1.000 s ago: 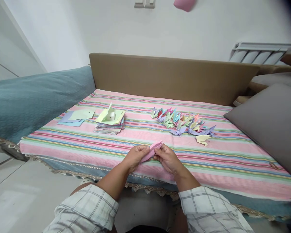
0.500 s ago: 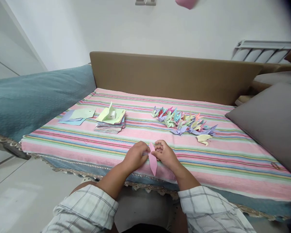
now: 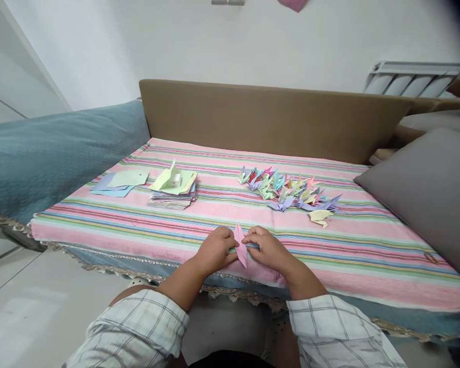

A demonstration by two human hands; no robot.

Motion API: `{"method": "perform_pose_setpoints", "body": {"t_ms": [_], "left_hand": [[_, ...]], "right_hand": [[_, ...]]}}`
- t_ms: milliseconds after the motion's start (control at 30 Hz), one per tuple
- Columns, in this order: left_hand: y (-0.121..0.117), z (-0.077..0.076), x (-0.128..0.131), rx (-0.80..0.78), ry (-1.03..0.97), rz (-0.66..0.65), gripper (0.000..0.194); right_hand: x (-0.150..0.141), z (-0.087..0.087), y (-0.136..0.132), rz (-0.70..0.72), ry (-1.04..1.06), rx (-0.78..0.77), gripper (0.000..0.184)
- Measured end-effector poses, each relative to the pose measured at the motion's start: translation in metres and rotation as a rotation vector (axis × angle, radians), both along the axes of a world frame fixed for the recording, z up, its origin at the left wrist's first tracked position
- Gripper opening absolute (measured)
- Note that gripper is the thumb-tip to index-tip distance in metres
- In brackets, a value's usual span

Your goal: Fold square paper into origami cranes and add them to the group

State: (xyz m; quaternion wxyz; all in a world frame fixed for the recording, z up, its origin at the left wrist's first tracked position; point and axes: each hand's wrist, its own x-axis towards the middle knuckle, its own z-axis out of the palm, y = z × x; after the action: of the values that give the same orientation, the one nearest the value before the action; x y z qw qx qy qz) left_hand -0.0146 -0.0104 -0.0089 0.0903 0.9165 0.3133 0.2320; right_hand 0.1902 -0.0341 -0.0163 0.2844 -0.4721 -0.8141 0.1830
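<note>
A folded piece of pink origami paper (image 3: 240,248), long and pointed at both ends, is between my hands near the front edge of the striped cloth. My left hand (image 3: 217,249) grips its left side with thumb and fingers. From the right, my right hand (image 3: 266,247) pinches its other side, fingers bent. Beyond my hands to the right lies a cluster of folded paper cranes (image 3: 281,189) in many colours. One pale yellow crane (image 3: 320,216) sits closest to my right hand.
Left of centre stands a stack of square paper (image 3: 172,198) with a small white object (image 3: 176,180) on top. Loose sheets (image 3: 128,178) lie farther left. A grey cushion (image 3: 425,194) is at the right, a brown backrest (image 3: 268,120) behind, and a blue armrest (image 3: 65,148) at the left.
My right hand has shifted slightly right and its grip on the pink paper has changed. The paper's near tip has moved up and looks shorter. The view has tilted a little.
</note>
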Motion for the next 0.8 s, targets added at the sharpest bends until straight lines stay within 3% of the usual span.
{"method": "perform_pose_setpoints", "body": {"t_ms": [167, 333, 600, 800], "left_hand": [[0.001, -0.002, 0.001, 0.008, -0.09, 0.008, 0.018], [0.003, -0.003, 0.003, -0.039, -0.124, 0.035, 0.024], [0.007, -0.007, 0.002, -0.099, -0.173, 0.062, 0.007], [0.007, -0.006, 0.004, -0.127, -0.171, 0.103, 0.012]], "right_hand": [[0.001, 0.006, -0.002, 0.065, -0.031, -0.021, 0.032], [-0.002, 0.002, -0.001, -0.004, -0.007, 0.007, 0.013], [-0.006, -0.007, 0.003, -0.081, -0.007, 0.026, 0.009], [-0.008, -0.005, 0.004, -0.096, -0.026, 0.024, 0.014]]}}
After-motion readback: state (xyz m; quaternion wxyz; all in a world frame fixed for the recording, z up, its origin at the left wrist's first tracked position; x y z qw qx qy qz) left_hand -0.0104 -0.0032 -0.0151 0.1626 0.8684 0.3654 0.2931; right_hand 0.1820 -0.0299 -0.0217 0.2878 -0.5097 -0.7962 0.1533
